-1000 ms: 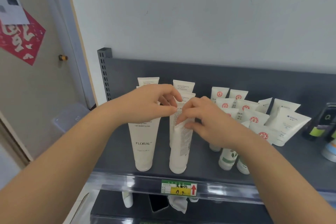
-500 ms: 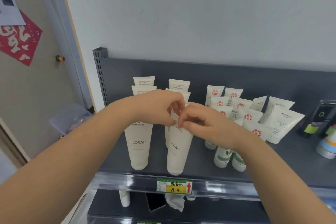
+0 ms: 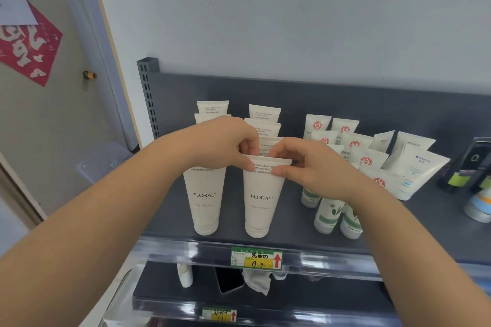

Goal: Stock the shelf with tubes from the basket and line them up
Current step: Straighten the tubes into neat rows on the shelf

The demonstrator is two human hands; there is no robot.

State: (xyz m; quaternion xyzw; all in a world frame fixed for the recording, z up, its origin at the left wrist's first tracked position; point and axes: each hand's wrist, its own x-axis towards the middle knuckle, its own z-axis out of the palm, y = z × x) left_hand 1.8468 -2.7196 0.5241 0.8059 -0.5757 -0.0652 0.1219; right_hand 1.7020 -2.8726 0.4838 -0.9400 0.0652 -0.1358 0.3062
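- The shelf [image 3: 289,228] now carries two even FLORAL columns. The right column's front tube [image 3: 261,202] was tilted with its back side out a second ago. It now stands upright, label forward, level with the left front tube [image 3: 204,199], so I judge it lined up.
- My left hand [image 3: 223,143] and right hand [image 3: 310,164] both pinch its crimped top edge.
- My hands half hide the tubes behind it, and I cannot find the basket in view.
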